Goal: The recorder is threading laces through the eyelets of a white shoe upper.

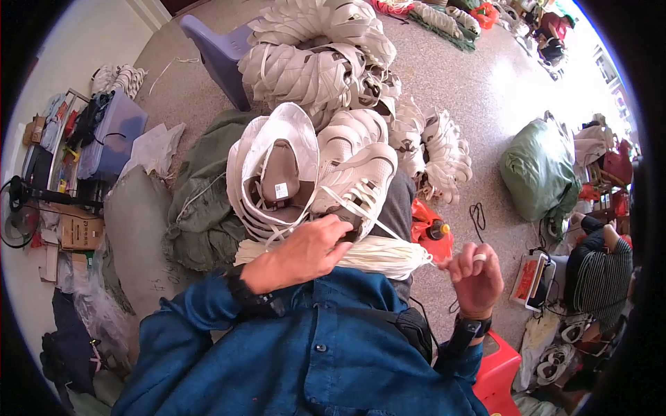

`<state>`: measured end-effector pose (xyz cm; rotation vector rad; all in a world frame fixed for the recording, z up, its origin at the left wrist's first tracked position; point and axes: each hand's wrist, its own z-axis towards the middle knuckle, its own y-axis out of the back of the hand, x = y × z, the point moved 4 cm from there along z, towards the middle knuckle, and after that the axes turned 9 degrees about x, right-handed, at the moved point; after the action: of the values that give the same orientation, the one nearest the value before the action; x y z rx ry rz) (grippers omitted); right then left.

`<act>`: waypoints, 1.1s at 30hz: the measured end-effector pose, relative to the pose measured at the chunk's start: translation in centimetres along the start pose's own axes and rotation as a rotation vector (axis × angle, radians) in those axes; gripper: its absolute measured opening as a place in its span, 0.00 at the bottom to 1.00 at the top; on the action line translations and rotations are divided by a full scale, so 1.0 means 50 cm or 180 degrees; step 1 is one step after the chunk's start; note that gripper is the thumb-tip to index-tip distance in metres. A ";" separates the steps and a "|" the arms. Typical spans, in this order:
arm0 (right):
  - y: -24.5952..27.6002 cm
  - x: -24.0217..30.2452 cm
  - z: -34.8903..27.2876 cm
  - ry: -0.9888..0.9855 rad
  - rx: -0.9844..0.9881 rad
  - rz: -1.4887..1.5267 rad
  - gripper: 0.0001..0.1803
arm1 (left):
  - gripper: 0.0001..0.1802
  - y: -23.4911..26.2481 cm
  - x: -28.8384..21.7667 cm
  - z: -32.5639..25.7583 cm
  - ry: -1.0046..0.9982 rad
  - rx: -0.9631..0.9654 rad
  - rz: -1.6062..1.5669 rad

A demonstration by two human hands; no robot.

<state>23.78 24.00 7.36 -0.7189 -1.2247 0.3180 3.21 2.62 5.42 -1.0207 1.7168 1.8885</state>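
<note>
Crosswise, bundled laces (383, 257) run under left hand (305, 251), curled at shoe (359, 182), grip unclear, to pinching right hand (477, 277).

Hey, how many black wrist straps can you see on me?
2: one strap on your left wrist, another strap on your right wrist. More could be hidden.

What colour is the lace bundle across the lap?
Lace bundle: creamy white, best seen in the head view.

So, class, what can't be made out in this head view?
Head view:
- Whether the left hand grips the beige mesh shoe: its own fingers hide the contact.
- What, if anything, the right hand pinches beside the cream bundle of thin cords: too small and blurred.
- What fills the bulging green sack: its sides hide it.
</note>
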 end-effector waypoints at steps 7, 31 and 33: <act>0.044 0.122 -0.046 0.0588 -0.0954 -0.0117 0.14 | 0.11 -0.077 0.059 0.058 0.0478 -0.0057 -0.1156; 0.022 -0.264 0.078 -0.1566 -0.0189 -0.2519 0.06 | 0.08 -0.084 0.071 0.049 0.0732 -0.0071 -0.1577; 0.019 -0.259 0.079 -0.1643 -0.0152 -0.2681 0.07 | 0.08 -0.083 0.069 0.048 0.0743 -0.0077 -0.1554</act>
<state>15.93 18.42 -2.25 -0.1035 -1.9104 -0.2474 3.26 5.04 0.05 -1.5549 1.3889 1.5251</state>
